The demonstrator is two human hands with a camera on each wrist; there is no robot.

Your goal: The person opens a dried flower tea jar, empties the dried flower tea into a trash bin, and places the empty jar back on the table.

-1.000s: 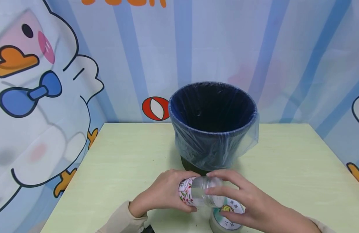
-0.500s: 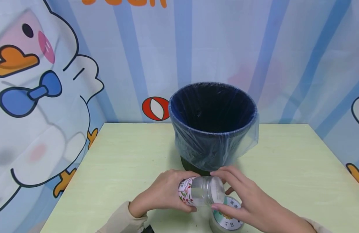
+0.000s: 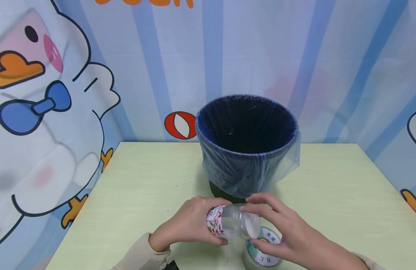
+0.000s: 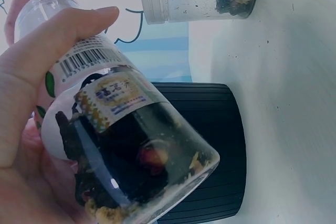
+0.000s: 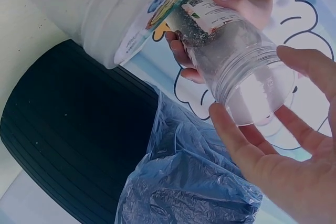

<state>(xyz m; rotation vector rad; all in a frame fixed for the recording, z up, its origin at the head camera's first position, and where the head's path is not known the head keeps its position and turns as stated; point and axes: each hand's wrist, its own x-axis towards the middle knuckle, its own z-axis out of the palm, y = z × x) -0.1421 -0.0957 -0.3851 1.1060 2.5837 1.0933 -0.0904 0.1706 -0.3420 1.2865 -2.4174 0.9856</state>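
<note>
A clear jar (image 3: 233, 221) with a pink floral label lies tilted nearly sideways in my left hand (image 3: 194, 219), which grips it round the label. Dark dried bits and a reddish piece, like dried flower tea, show through its base (image 4: 152, 156) in the left wrist view. At the other end, my right hand (image 3: 289, 228) holds the pale, see-through lid (image 5: 262, 95) by its edge, thumb on one side and fingertips on the other. The lid sits on the jar's mouth. Just below stands a second jar (image 3: 262, 258), with a printed lid and dark contents.
Behind the hands, a dark bin (image 3: 224, 193) lined with a blue plastic bag (image 3: 241, 172) stands on the pale green table (image 3: 153, 172). A cartoon-printed backdrop (image 3: 180, 56) rises behind the table and on both sides.
The right hand's fingers have drawn back from over the jar to the lid's edge and shifted round it. The left hand and its jar stay in place.
</note>
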